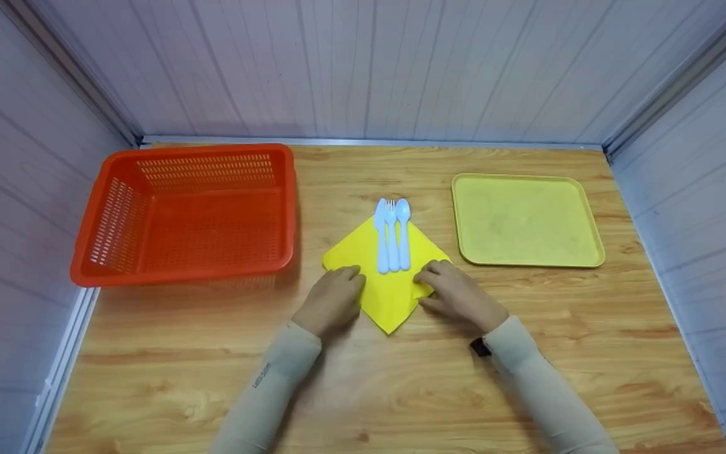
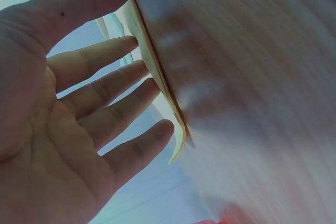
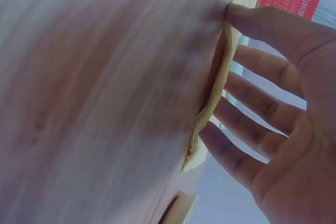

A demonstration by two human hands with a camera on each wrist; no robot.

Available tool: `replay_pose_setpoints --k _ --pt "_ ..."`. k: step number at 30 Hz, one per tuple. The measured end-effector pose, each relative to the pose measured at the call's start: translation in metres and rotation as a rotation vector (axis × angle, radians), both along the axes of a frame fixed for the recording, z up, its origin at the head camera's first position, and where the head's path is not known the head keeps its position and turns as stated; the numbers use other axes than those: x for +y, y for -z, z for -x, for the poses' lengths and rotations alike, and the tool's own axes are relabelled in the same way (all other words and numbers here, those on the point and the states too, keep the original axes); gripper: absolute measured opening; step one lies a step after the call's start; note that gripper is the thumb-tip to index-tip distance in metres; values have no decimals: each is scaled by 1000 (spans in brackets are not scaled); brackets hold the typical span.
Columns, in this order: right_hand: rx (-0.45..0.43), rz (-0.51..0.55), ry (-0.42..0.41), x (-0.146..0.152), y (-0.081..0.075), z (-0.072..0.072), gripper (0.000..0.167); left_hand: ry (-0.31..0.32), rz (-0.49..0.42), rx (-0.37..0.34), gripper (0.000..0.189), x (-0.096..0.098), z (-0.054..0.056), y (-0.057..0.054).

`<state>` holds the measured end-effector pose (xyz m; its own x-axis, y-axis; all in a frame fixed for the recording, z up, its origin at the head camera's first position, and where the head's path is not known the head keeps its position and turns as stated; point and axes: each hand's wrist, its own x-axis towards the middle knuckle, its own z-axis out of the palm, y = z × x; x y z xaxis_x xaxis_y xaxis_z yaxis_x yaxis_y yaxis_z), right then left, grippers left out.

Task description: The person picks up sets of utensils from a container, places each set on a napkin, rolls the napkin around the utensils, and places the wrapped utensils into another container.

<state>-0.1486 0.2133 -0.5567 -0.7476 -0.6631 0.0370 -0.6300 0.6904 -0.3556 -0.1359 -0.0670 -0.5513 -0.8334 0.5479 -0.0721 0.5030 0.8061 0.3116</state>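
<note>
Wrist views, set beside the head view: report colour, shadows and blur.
Head view: strong colours, the yellow napkin and cutlery plainly edged, soft shadow beside the red basket; left wrist view: hazy, bluish cast, the left hand fairly clear, the tabletop smeared, with dark shadows along the napkin; right wrist view: likewise pale, the right hand distinct, the tabletop grain streaked and soft.

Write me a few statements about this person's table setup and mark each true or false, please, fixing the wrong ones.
1. A knife, a fork and a spoon lie on a yellow napkin. True.
2. The spoon lies between knife and fork. False: the fork is in the middle.
3. A red basket and a yellow tray stand on the table. True.
4. The basket is right of the napkin. False: it is left of it.
5. The left hand and the right hand touch the napkin. True.
</note>
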Motion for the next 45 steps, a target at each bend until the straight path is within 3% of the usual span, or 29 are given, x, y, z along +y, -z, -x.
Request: replay_pose_setpoints --k 5,10,15,19,24,30,38,45 --pt "19 4 16 0 1 0 29 -1 5 -31 23 0 0 -1" --pt "-15 1 49 -1 1 1 25 -22 24 -62 30 0 1 -1" --pt "-59 4 75 0 1 2 28 -64 16 -28 24 1 4 1" --pt "-42 21 25 3 1 2 37 -106 9 19 11 4 10 0" --pt "-14 31 -37 5 0 3 46 -120 -2 5 15 4 18 -2" --pt "12 4 30 3 1 9 30 -119 -84 -4 19 3 26 -4" --pt "-45 33 156 0 1 26 11 -193 -114 -59 24 3 35 -4" --pt "-63 47 195 -3 4 36 24 -226 -172 -40 20 2 38 -3"
